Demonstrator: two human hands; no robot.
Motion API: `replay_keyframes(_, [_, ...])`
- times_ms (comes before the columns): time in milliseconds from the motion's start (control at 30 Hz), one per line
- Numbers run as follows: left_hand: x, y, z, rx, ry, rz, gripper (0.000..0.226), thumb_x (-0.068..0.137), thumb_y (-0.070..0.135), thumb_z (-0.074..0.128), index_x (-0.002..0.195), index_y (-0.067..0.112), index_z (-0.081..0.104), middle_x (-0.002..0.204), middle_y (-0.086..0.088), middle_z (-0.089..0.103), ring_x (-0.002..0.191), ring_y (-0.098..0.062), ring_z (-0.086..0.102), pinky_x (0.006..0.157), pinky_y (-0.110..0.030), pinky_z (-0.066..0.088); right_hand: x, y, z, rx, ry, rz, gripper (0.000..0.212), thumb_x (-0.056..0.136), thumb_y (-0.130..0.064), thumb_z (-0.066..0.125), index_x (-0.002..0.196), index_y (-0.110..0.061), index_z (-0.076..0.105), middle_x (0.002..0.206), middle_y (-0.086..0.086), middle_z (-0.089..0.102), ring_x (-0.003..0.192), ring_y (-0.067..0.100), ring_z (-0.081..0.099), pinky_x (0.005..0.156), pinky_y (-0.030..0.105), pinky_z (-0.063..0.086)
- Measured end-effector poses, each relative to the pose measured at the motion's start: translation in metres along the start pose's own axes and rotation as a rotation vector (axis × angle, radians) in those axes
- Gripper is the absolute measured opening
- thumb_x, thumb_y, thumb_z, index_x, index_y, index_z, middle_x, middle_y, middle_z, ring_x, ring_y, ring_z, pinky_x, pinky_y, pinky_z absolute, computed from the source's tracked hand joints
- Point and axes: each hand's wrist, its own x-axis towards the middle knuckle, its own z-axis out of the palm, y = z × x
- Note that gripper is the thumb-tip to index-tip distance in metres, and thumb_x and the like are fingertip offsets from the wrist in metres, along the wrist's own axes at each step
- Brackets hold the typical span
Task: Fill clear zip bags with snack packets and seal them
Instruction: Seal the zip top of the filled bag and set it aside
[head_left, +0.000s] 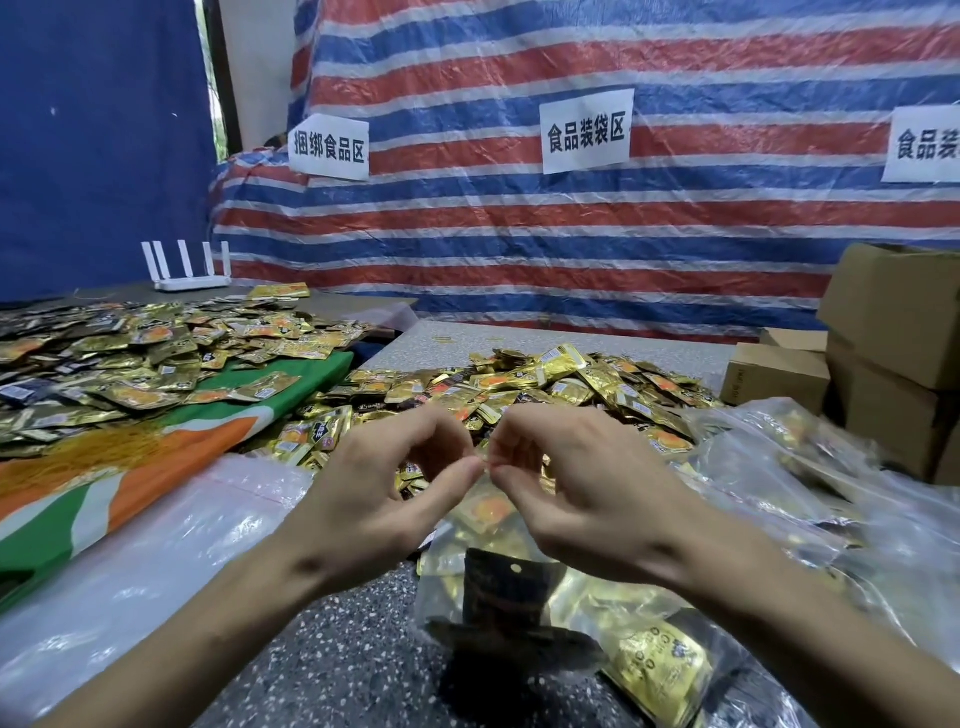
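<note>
Head cam caught left fingers (452, 475) and right fingers (519, 493) pinching the top of my packet-filled clear zip bag (561, 613).

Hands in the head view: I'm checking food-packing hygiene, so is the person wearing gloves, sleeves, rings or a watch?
No. The left hand and right hand are bare, with no gloves, and no rings show. The left forearm and right forearm are uncovered down to the frame edge: no sleeves, watch, bracelet or markings in view.
</note>
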Motion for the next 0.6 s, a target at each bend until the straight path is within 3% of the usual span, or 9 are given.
replay_keyframes(233, [0.0, -0.006, 0.007, 0.103, -0.048, 0.165, 0.016, 0.093, 0.018, 0.056, 0.084, 0.008, 0.064, 0.076, 0.003, 0.059, 0.068, -0.015, 0.056, 0.06, -0.032, 0.045, 0.0, -0.001, -0.002, -0.013, -0.035, -0.022, 0.006, 0.085, -0.035, 0.056, 0.087, -0.03, 0.058, 0.074, -0.016, 0.055, 0.071, 0.004, 0.049, 0.062, 0.031, 0.041])
replay_keyframes(400, [0.001, -0.006, 0.011, 0.113, -0.022, 0.129, 0.018, 0.094, 0.026, 0.054, 0.084, 0.014, 0.063, 0.072, 0.009, 0.058, 0.065, -0.009, 0.054, 0.058, -0.025, 0.043, -0.001, -0.002, 0.0, 0.012, 0.01, 0.013, 0.016, 0.08, -0.039, 0.049, 0.083, -0.027, 0.06, 0.069, -0.011, 0.057, 0.068, 0.011, 0.055, 0.063, 0.036, 0.048])
replay_keyframes(533, [0.004, -0.009, 0.012, 0.078, -0.091, 0.118, 0.021, 0.097, 0.031, 0.051, 0.091, 0.015, 0.063, 0.073, 0.005, 0.06, 0.065, -0.014, 0.056, 0.058, -0.033, 0.045, -0.003, 0.003, 0.001, 0.03, 0.016, 0.045, 0.013, 0.087, -0.037, 0.054, 0.086, -0.026, 0.061, 0.075, -0.011, 0.062, 0.073, 0.014, 0.058, 0.068, 0.039, 0.05])
replay_keyframes(600, [0.003, -0.011, 0.014, 0.071, -0.047, 0.119, 0.02, 0.096, 0.03, 0.054, 0.089, 0.015, 0.066, 0.07, 0.005, 0.06, 0.063, -0.016, 0.056, 0.056, -0.035, 0.044, -0.003, 0.006, 0.001, 0.029, -0.009, 0.058, 0.01, 0.092, -0.038, 0.057, 0.089, -0.03, 0.061, 0.078, -0.014, 0.062, 0.075, 0.01, 0.057, 0.07, 0.038, 0.05])
